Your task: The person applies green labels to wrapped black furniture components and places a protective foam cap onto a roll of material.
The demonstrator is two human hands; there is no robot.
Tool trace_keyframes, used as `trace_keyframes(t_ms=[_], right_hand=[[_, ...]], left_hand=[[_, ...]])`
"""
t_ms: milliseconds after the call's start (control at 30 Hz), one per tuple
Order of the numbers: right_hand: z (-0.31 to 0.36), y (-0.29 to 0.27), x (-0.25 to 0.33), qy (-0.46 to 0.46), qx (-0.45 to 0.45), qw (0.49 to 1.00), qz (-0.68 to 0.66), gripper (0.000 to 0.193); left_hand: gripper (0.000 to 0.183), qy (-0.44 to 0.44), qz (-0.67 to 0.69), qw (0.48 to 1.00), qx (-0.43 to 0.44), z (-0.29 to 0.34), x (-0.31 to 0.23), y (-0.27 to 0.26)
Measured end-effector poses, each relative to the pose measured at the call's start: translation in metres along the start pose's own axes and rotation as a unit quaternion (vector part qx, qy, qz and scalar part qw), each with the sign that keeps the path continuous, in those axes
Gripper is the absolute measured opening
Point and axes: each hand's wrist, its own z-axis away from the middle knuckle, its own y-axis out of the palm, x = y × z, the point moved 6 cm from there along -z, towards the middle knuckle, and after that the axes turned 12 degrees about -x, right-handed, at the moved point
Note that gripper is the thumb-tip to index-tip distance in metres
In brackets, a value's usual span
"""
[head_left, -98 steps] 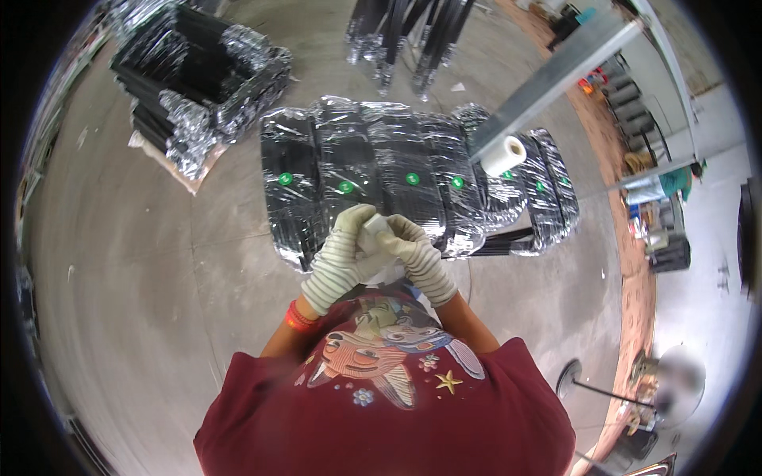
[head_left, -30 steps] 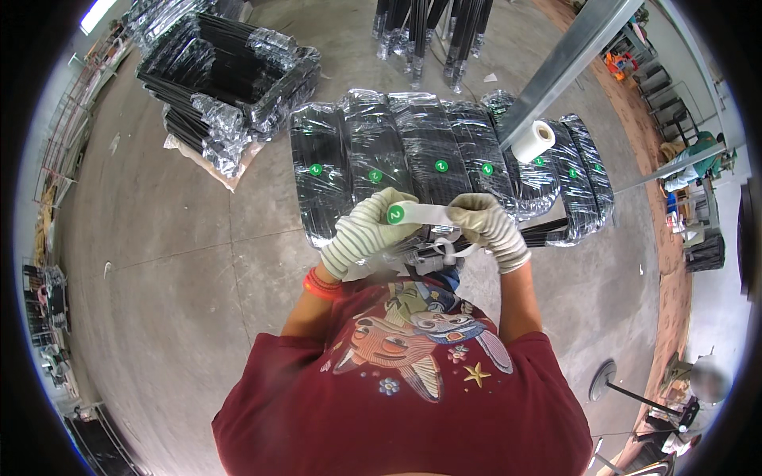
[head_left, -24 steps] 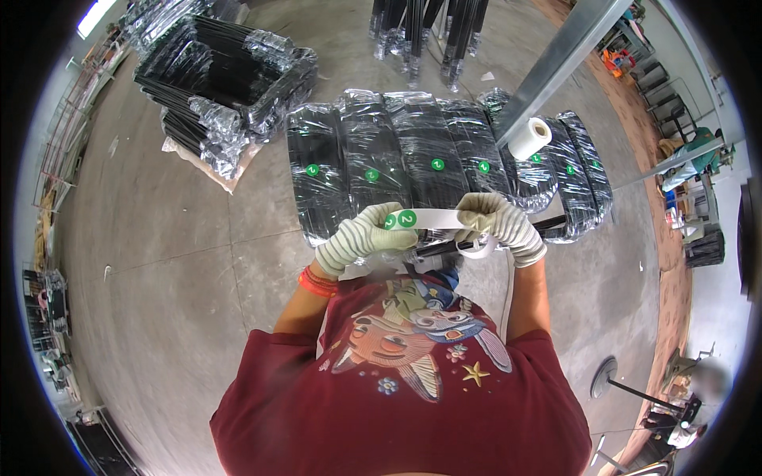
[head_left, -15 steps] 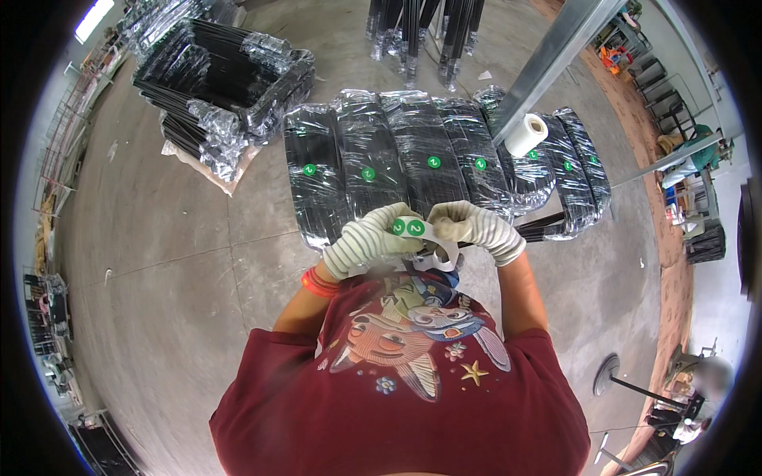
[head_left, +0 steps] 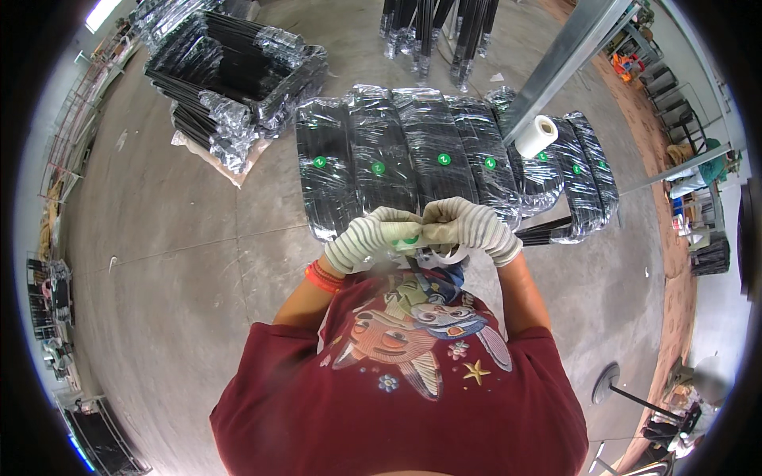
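My left hand [head_left: 371, 238], in a striped work glove, is closed with thumb and fingers pinching a strip of round green stickers [head_left: 408, 241]. Close against it, my right hand [head_left: 470, 228], gloved the same way, pinches at the strip, fingertips meeting those of the left. Below my right fingers the white backing strip [head_left: 451, 255] curls down; what exactly lies between the fingertips is hidden. Just beyond both hands, a row of black bundles [head_left: 432, 123] wrapped in clear film lies side by side, with green stickers [head_left: 444, 159] on their tops.
A white film roll [head_left: 543, 131] stands on the bundles beside a slanting metal post [head_left: 556, 71]. At far left sits a stack of wrapped black frames [head_left: 230, 75] on cardboard. Upright black bars [head_left: 432, 32] stand at the back. A round-based stand [head_left: 606, 382] is at right.
My hands have drawn together, and the sticker strip, earlier stretched in view between them, is now mostly covered by my fingers. The scene has shifted slightly right in the view.
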Motion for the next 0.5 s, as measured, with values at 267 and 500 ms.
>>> trace_keyframes(t_ms=[267, 500], right_hand=[[0.006, 0.002, 0.022, -0.063, -0.068, 0.988, 0.126, 0.014], [0.024, 0.005, 0.044, -0.194, -0.219, 0.919, 0.265, 0.016]], left_hand=[[0.043, 0.013, 0.013, 0.998, -0.063, -0.004, 0.003, -0.003], [0.032, 0.041, 0.155, 0.987, 0.009, -0.008, 0.003, 0.01]])
